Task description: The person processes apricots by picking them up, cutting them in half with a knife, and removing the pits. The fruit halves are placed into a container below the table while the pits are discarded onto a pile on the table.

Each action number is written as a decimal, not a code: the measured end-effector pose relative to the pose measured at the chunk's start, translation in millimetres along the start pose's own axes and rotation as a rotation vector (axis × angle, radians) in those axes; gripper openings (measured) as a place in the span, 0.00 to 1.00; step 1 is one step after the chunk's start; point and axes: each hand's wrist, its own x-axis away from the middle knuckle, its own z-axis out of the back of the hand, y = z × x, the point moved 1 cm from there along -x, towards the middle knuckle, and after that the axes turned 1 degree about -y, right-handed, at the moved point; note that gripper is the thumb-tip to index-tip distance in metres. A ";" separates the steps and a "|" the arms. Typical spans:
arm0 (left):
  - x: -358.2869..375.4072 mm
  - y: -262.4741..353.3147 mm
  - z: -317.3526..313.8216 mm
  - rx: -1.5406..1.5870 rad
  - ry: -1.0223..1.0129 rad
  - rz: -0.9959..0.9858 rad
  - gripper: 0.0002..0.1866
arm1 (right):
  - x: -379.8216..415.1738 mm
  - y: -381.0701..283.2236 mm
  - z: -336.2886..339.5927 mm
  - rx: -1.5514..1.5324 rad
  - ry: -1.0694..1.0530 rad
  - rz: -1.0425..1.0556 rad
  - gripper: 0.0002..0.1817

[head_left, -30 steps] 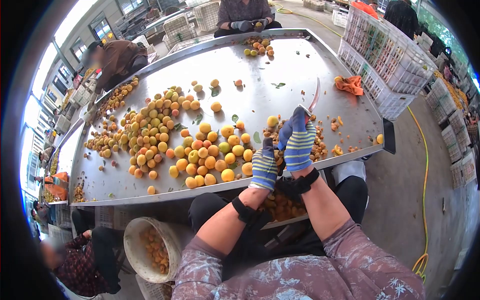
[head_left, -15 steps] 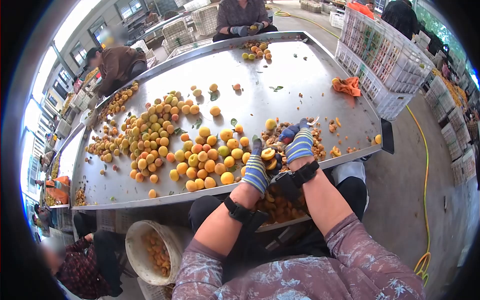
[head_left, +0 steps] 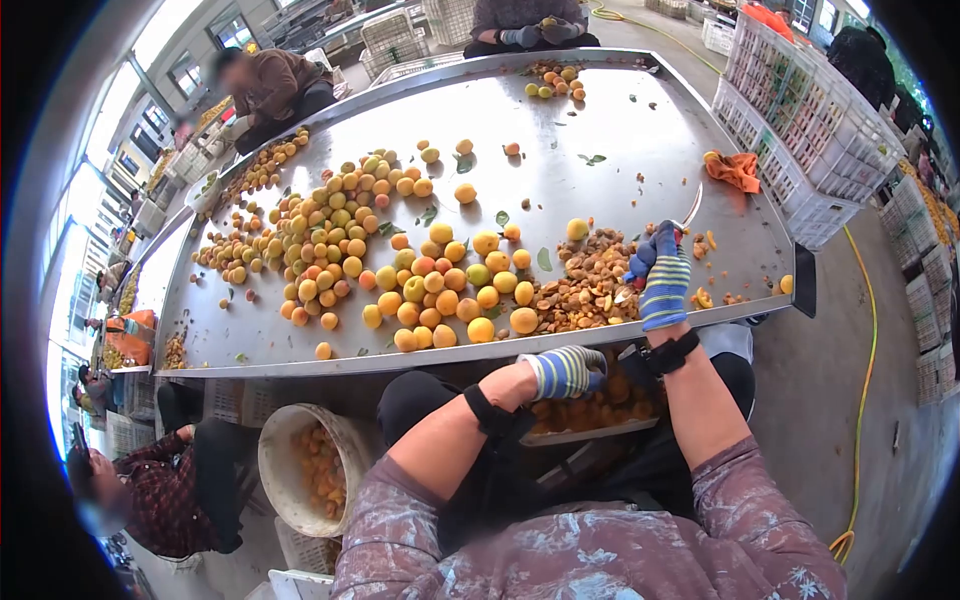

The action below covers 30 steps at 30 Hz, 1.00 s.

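1. My right hand (head_left: 660, 278) grips a curved knife (head_left: 697, 206); my left hand (head_left: 568, 373) curls above cut apricots (head_left: 592, 412), its grasp unclear.
2. Pits (head_left: 578, 292) lie heaped on the bench (head_left: 570, 140); many whole apricots (head_left: 335, 225) there are uncut.

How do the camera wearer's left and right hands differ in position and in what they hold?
The right hand grips a curved knife; the left hand shows no tool. The right is over the metal table; the left is beyond its near edge, by the container of fruit. Both wear striped gloves.
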 end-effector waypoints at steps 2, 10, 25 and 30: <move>-5.6 -10.0 -6.2 -0.292 0.090 -0.070 0.17 | 2.6 -2.0 0.9 0.102 -0.044 0.040 0.18; 25.9 5.7 40.4 -0.540 0.666 -0.208 0.17 | 26.6 -5.0 -4.1 0.211 -0.208 -0.009 0.18; 16.7 -39.8 71.0 -0.424 0.883 0.140 0.27 | 63.7 1.4 -12.5 0.402 -0.365 -0.081 0.17; 15.6 -29.4 78.7 0.959 0.494 -0.504 0.31 | 69.4 -8.3 -11.9 0.307 -0.411 -0.098 0.20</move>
